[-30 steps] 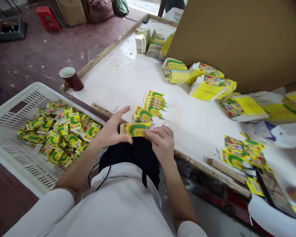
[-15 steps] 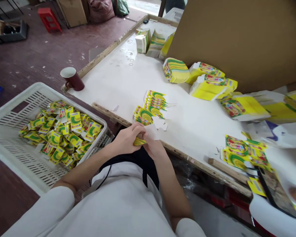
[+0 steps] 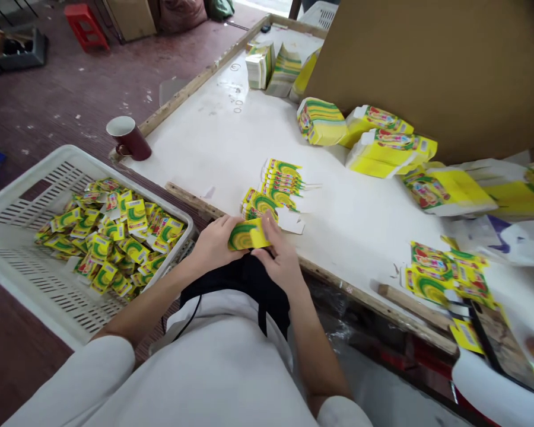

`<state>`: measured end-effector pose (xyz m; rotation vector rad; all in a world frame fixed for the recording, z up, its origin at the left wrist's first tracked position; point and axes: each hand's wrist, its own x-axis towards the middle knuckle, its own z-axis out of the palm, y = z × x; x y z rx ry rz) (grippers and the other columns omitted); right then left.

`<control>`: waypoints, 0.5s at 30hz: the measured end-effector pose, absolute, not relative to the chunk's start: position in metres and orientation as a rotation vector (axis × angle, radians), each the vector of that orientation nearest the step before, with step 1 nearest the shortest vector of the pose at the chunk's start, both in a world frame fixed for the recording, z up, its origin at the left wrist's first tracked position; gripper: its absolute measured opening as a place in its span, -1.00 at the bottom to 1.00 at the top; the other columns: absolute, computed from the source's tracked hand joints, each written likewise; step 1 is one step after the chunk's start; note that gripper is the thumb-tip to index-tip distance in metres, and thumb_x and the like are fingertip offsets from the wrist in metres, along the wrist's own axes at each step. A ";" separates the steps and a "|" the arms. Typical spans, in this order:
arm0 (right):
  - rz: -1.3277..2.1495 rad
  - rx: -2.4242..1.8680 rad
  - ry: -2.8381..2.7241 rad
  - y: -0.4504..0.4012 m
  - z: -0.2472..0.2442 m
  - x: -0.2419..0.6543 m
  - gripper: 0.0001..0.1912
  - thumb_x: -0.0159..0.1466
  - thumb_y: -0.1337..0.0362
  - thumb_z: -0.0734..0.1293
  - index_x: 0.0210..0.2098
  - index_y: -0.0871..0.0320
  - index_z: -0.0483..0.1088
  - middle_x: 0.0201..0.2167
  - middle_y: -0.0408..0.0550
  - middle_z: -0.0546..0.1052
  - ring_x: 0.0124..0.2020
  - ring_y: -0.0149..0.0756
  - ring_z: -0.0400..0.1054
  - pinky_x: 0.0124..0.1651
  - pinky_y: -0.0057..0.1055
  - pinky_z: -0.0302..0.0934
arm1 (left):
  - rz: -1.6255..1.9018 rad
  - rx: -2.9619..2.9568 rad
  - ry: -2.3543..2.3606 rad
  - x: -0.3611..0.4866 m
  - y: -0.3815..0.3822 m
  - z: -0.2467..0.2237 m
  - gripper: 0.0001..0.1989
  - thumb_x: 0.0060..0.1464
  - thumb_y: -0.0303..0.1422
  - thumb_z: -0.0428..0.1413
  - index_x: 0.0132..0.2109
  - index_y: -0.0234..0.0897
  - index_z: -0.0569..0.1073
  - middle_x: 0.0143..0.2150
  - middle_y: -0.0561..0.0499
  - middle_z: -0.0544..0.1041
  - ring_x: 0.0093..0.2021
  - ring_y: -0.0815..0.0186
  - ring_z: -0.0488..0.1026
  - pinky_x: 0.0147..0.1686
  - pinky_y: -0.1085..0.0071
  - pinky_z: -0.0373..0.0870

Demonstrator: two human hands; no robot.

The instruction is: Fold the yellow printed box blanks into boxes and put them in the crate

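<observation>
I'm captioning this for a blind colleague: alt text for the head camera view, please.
Two bare hands, left and right, hold a small yellow-green packet at a white table's edge, beside a white basket of similar packets.

White plastic basket (image 3: 71,296) with slotted walls, smooth white tabletop (image 3: 196,142) edged in rough wood, glossy maroon mug (image 3: 136,144), matt brown cardboard sheet (image 3: 427,77).
</observation>
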<state>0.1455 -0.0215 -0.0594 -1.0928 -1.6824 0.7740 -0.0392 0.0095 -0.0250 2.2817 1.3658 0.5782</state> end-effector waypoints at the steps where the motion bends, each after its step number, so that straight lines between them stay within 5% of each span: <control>1: 0.764 -1.080 -1.755 -0.021 -0.059 0.146 -0.36 0.35 0.27 0.35 0.39 -0.06 0.17 0.48 -0.03 0.07 0.47 -0.10 0.00 0.42 -0.08 0.10 | 0.577 2.285 1.377 -0.042 0.010 -0.022 -0.49 -0.06 -0.30 0.29 0.05 -0.26 0.36 -0.03 -0.14 0.54 -0.01 0.04 0.53 0.00 0.14 0.47; 5: 0.742 -1.068 -1.879 -0.020 -0.050 0.156 -0.59 0.38 0.29 0.30 0.20 -0.03 0.44 0.47 -0.02 0.10 0.45 -0.08 0.07 0.37 -0.11 0.20 | 0.561 2.279 1.343 -0.049 0.013 -0.011 -0.50 -0.06 -0.31 0.29 0.05 -0.24 0.41 -0.03 -0.11 0.58 -0.03 0.10 0.57 -0.02 0.23 0.48; 11: 0.817 -1.137 -1.812 -0.018 -0.038 0.156 -0.75 0.28 0.29 0.42 -0.05 -0.01 0.60 0.34 0.01 0.35 0.35 -0.03 0.26 0.34 -0.08 0.22 | 0.564 2.312 1.324 -0.040 0.012 -0.009 -0.49 -0.07 -0.26 0.29 0.05 -0.27 0.43 -0.03 -0.12 0.60 -0.03 0.07 0.58 -0.02 0.21 0.48; 15: 0.861 -1.130 -1.670 -0.012 -0.049 0.139 -0.42 0.25 0.24 0.44 0.26 -0.01 0.36 0.35 0.06 0.33 0.33 -0.06 0.28 0.35 -0.08 0.20 | 0.643 2.235 1.430 -0.054 0.010 -0.012 -0.47 -0.06 -0.27 0.29 0.08 -0.26 0.41 0.02 -0.13 0.58 0.01 0.07 0.55 0.02 0.21 0.47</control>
